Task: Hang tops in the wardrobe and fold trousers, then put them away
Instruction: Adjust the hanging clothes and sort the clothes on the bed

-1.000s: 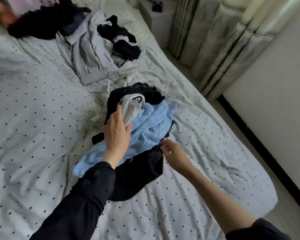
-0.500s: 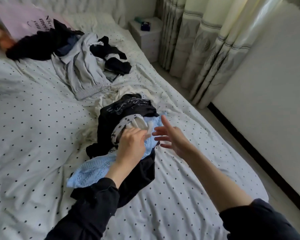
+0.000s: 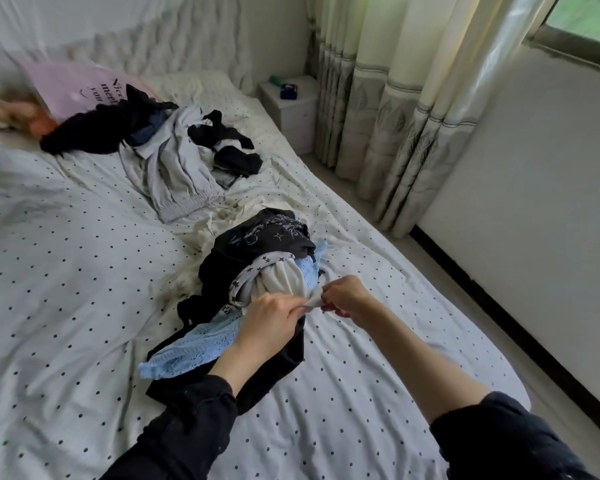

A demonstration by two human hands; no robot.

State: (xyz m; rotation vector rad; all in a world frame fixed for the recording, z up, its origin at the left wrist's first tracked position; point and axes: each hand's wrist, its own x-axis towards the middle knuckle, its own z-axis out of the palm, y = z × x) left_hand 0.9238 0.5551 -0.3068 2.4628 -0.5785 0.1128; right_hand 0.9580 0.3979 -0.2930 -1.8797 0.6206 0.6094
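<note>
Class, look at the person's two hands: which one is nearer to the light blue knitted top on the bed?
Left. The left hand lies over the light blue knitted top; the right hand is off to its right, above the dotted sheet.

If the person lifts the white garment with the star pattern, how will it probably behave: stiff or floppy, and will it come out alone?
The white star-print garment would probably hang limp: it already bunches in soft folds where the left hand and right hand pinch it. It looks thin, so likely light. It may drag the light blue knit top and the black garment, which lie tangled around it.
</note>
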